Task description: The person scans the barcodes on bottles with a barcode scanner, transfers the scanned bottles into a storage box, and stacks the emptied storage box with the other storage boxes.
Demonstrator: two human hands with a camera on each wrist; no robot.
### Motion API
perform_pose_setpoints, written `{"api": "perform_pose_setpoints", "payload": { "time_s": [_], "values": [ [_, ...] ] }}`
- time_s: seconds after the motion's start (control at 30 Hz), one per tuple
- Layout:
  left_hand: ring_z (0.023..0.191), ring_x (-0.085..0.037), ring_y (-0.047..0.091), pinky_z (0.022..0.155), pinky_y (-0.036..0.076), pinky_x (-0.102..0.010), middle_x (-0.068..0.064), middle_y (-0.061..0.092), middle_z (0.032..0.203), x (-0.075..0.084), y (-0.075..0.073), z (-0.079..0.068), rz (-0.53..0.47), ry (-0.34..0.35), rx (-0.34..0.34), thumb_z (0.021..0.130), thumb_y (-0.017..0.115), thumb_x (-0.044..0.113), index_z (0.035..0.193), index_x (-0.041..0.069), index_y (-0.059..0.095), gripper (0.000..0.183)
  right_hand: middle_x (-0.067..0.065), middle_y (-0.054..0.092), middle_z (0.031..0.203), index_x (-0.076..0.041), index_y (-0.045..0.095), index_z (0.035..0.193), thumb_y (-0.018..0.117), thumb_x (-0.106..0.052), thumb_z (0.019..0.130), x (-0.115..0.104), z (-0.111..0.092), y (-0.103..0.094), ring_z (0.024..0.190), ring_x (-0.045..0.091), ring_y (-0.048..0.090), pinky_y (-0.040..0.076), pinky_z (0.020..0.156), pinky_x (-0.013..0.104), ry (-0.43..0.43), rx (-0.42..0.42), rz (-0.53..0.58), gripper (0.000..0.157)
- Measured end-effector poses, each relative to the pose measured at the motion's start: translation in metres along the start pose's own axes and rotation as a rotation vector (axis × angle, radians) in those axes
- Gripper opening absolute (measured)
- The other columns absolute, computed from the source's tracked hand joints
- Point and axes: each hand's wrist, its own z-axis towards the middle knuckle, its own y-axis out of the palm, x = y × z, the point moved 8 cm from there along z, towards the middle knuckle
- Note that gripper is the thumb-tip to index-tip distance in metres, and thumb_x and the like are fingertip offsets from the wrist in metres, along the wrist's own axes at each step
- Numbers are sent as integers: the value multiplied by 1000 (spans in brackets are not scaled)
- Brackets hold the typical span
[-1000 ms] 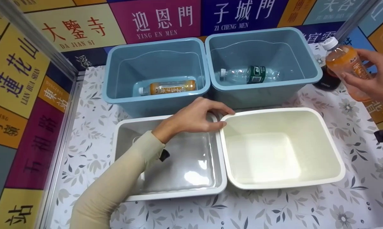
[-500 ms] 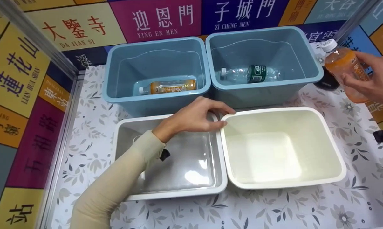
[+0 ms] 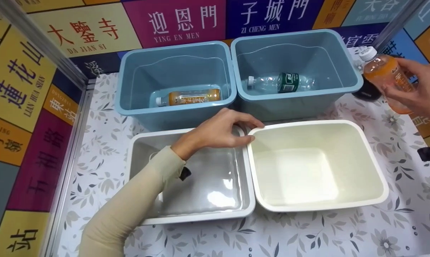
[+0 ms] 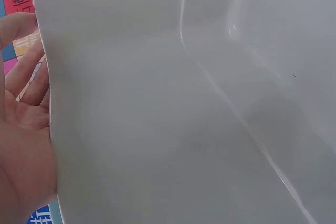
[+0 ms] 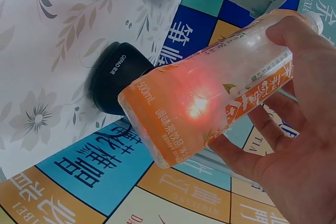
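In the head view my left hand (image 3: 218, 130) reaches over the grey-white bin (image 3: 197, 216), thumb and forefinger spread and resting at the near-left back corner of the cream bin (image 3: 307, 123). Its palm (image 4: 26, 161) shows at the left of the left wrist view, beside a pale bin wall. My right hand (image 3: 425, 89) grips an orange-labelled drink bottle (image 3: 386, 75), raised at the right, its white cap tilted up and left. The right wrist view shows the thumb and fingers around the bottle (image 5: 178, 114).
Two blue bins stand behind: the left bin (image 3: 175, 44) holds an orange-labelled bottle (image 3: 193, 97), the right bin (image 3: 289, 35) a clear green-labelled bottle (image 3: 288, 83). A black object (image 5: 118, 72) marked GEPAD sits on the floral tablecloth (image 3: 389, 228). Printed panels (image 3: 179, 21) enclose the table.
The bottle and my right hand have shifted slightly left and a little lower. My left hand stays at the bin corner, and the bins keep their places.
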Motion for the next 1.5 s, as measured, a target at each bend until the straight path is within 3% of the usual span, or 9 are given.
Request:
{"api": "perform_pose_setpoints", "payload": {
  "time_s": [0.17,0.2,0.3,0.4,0.6,0.77,1.07,1.2,1.5],
  "values": [
    [98,2,71,92,60,-24,9,80,120,0,0,0,5,-2,-3,97,73,26,135,24,77,39,35,63,131,-6,46,163,73,-29,100,2,-1,-1,95,5,41,27,68,-9,26,-11,0,72],
    [98,2,71,92,60,-24,9,80,121,0,0,0,6,0,-3,97,73,26,135,24,76,39,34,63,133,-8,46,164,73,-29,100,2,-2,-1,98,10,45,34,75,-8,32,-11,-2,72],
    [98,2,71,92,60,-24,9,80,121,0,0,0,14,4,-4,97,73,26,136,23,76,39,33,63,139,-11,45,165,73,-30,101,1,-3,-1,110,32,54,53,104,19,38,-14,-14,72],
    [98,2,71,92,60,-24,9,80,121,0,0,-1,20,9,-2,97,73,27,135,24,77,39,32,59,147,-15,42,167,70,-29,102,-1,-4,-1,121,50,52,40,120,55,54,-21,3,72],
    [99,2,71,92,60,-24,9,80,119,0,0,-1,7,9,-1,97,72,26,135,23,77,38,36,52,152,-14,38,169,66,-22,104,-14,-8,-4,131,57,48,35,121,74,44,6,25,72],
    [98,3,71,92,60,-23,7,81,119,0,0,0,2,11,-2,97,72,25,135,22,77,38,38,49,155,-11,36,169,66,-21,104,-32,-9,-8,140,61,44,29,123,78,16,18,-10,73],
    [99,4,70,92,60,-24,9,80,121,0,0,0,15,11,3,97,72,27,135,24,77,38,32,47,163,-12,37,168,70,-20,102,-60,-6,-14,144,62,47,38,116,78,-16,47,-35,75],
    [98,3,71,92,60,-24,10,80,121,0,0,0,15,8,1,97,72,27,135,24,77,38,32,50,160,-13,38,167,71,-20,101,-75,-2,-17,140,62,50,38,117,78,-39,55,-45,74],
    [98,3,70,91,60,-24,10,80,120,0,0,0,13,9,3,97,73,27,135,24,77,38,34,56,152,-13,43,163,73,-30,101,-115,2,-16,122,61,57,50,102,79,-99,59,-149,71]
  ]
}}
